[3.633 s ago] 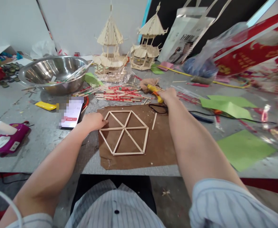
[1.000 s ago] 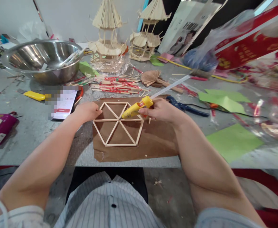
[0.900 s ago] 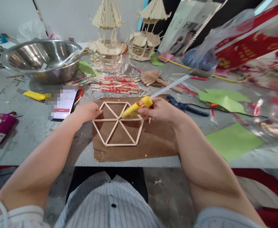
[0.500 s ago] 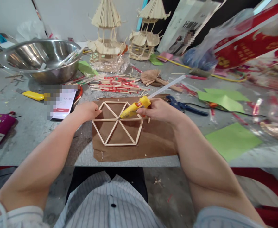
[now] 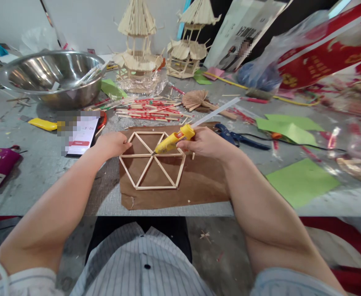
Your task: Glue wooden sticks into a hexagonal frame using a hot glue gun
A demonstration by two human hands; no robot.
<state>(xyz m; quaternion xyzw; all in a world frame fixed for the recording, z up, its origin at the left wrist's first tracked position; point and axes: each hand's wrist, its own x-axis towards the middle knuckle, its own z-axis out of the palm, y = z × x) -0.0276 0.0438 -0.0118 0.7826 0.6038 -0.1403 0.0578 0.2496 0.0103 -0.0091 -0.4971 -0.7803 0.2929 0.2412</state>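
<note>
A hexagon frame of thin wooden sticks (image 5: 157,188), with spokes crossing at its middle, lies flat on a brown sheet (image 5: 205,181). My right hand (image 5: 209,142) is wrapped round a yellow hot glue gun (image 5: 170,142). A long translucent glue stick (image 5: 217,112) juts from the back of the gun. Its nozzle points down at the centre joint where the spokes meet. At the frame's upper left corner is my left hand (image 5: 114,144), its fingers closed and pinching the edge there. The fingertips are partly hidden.
A phone (image 5: 83,133) and a yellow cutter (image 5: 43,124) lie left, beyond them a steel bowl (image 5: 54,76). Red-marked sticks (image 5: 149,110) and two stick pagodas (image 5: 137,53) (image 5: 188,51) stand behind. Blue-handled pliers (image 5: 242,137) and green paper (image 5: 302,181) are right.
The glue gun has shifted very slightly left, its nozzle still at the centre joint. Both hands otherwise keep their places.
</note>
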